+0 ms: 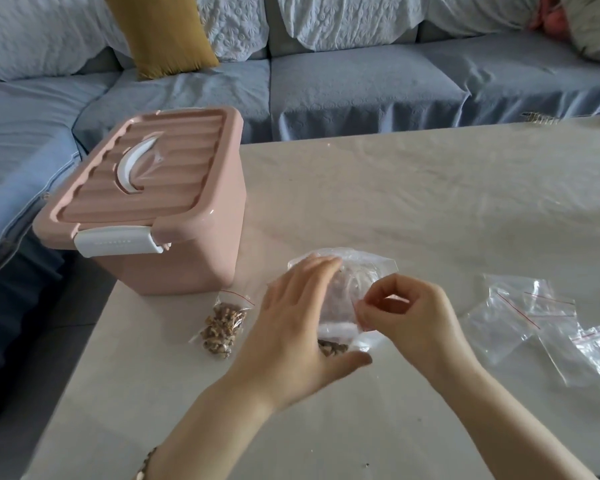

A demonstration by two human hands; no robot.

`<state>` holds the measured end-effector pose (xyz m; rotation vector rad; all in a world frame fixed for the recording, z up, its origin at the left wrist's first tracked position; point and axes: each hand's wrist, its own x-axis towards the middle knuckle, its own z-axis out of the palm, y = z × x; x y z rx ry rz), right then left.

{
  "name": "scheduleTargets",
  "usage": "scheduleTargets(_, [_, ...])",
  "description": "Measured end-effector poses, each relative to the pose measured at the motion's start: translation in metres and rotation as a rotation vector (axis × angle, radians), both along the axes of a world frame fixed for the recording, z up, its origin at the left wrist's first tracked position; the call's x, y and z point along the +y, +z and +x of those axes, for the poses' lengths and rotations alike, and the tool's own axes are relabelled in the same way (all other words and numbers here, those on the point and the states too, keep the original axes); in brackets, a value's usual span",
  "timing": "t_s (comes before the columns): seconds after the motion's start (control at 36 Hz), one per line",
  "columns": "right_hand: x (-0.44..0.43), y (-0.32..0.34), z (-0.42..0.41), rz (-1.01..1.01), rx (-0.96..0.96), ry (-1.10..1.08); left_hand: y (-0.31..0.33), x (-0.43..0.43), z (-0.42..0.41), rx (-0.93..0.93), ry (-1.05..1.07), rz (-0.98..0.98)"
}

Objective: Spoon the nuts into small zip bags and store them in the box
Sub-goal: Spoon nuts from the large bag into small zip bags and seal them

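Observation:
A pink plastic box (160,202) with a closed ribbed lid and white latch stands at the table's left. In front of it lies a small zip bag filled with nuts (224,325). At the table's middle, my left hand (291,327) holds a clear bag (340,327) with nuts showing at its bottom, fingers spread over it and thumb underneath. My right hand (413,313) pinches the edge of that bag between thumb and fingers. No spoon is visible.
Several empty zip bags with red seal lines (548,323) lie on the right of the pale table (430,202). A blue-grey sofa (326,91) with a mustard cushion (163,32) runs behind the table. The table's left edge drops off beside the box.

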<state>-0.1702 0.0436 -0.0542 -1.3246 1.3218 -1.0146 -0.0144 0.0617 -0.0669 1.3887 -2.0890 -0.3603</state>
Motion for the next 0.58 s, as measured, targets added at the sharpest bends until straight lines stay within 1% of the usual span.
scheduleTargets(0.08, [0.005, 0.006, 0.004, 0.049, -0.056, 0.083, -0.009, -0.001, -0.007, -0.069, -0.014, -0.049])
scheduleTargets(0.14, [0.007, 0.008, 0.006, 0.046, -0.056, 0.142, -0.012, -0.002, -0.010, -0.041, 0.023, -0.080])
scheduleTargets(0.19, [0.008, 0.007, 0.005, -0.046, 0.015, 0.168, -0.012, -0.004, -0.013, 0.027, 0.070, -0.035])
scheduleTargets(0.25, [0.008, 0.005, 0.003, -0.157, 0.111, 0.182, -0.015, -0.005, -0.014, 0.015, 0.090, 0.025])
scheduleTargets(0.31, [0.007, 0.003, 0.002, -0.215, 0.170, 0.189, -0.019, -0.005, -0.015, -0.010, 0.102, 0.023])
scheduleTargets(0.36, [0.005, 0.001, 0.002, -0.239, 0.218, 0.183, -0.020, -0.004, -0.015, 0.032, 0.119, 0.013])
scheduleTargets(0.42, [0.005, -0.002, 0.002, -0.273, 0.274, 0.147, -0.019, -0.003, -0.015, 0.056, 0.131, -0.045])
scheduleTargets(0.5, [0.009, 0.002, 0.003, -0.308, 0.339, 0.127, -0.019, -0.002, -0.013, -0.024, 0.166, -0.132])
scheduleTargets(0.53, [0.011, 0.004, 0.004, -0.317, 0.340, 0.147, -0.018, -0.003, -0.013, -0.067, 0.178, -0.144])
scheduleTargets(0.58, [0.016, 0.009, 0.006, -0.289, 0.336, 0.255, -0.018, -0.004, -0.014, -0.127, 0.190, -0.160])
